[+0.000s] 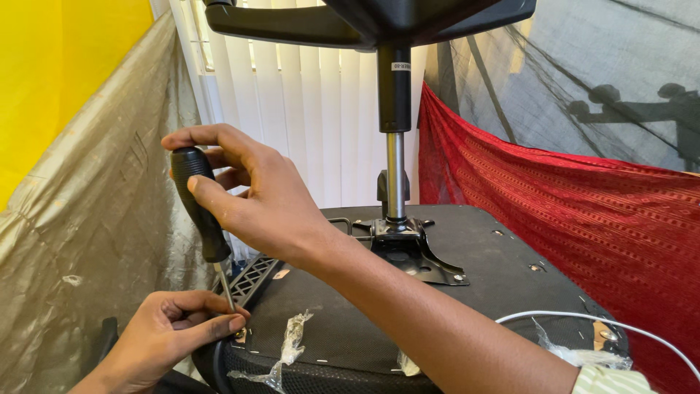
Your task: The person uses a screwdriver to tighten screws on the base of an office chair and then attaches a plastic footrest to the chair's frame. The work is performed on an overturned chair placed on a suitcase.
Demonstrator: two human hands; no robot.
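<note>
The right hand [251, 197] is wrapped tight around the black rubbery handle of a long screwdriver [200, 208], its grip pressed together, thumb laid along the handle, holding the tool nearly upright. The thin steel shaft runs down to a small screw [240, 333] at the near left corner of the upturned black fabric-covered chair seat [467, 277]. There the left hand [171, 335] pinches the shaft's lower end between thumb and forefinger, right at the screw. The driver looks light and stiff, and the handle seems the sure place to hold it. Beyond the screw, at the seat's middle, a black metal mounting plate [408, 252] carries the chrome gas-lift column [394, 171] upward. A white cable [583, 319] trails across the seat's right corner.
</note>
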